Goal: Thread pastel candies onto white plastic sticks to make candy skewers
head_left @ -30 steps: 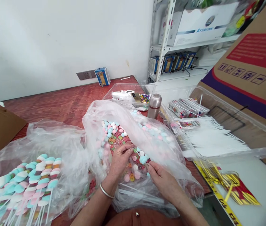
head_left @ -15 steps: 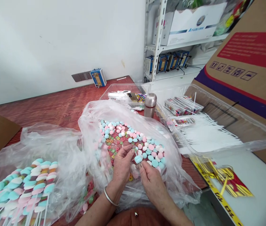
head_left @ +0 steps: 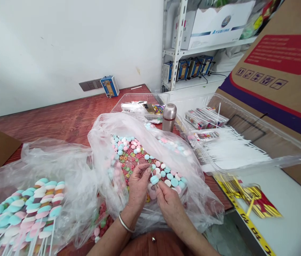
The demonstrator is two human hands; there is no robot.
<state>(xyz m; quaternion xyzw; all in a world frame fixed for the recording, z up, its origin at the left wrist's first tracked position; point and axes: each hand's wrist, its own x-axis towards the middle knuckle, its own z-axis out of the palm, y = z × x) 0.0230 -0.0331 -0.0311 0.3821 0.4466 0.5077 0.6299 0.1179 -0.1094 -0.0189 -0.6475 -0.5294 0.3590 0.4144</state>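
Grip: left hand (head_left: 137,185) and right hand (head_left: 169,203) pinching blue candy (head_left: 155,179) | finished skewers (head_left: 33,206) heaped | loose candies (head_left: 136,151) plentiful, likely midway

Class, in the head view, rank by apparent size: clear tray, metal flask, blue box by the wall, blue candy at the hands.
1. clear tray
2-3. metal flask and blue box: look alike, box farther away, so unranked
4. blue candy

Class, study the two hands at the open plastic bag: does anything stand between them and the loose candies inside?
Nothing visible does. The plastic bag lies open at its mouth, and the left hand and right hand reach in through it, a blue candy at their fingertips. The loose candies lie bare just beyond them.
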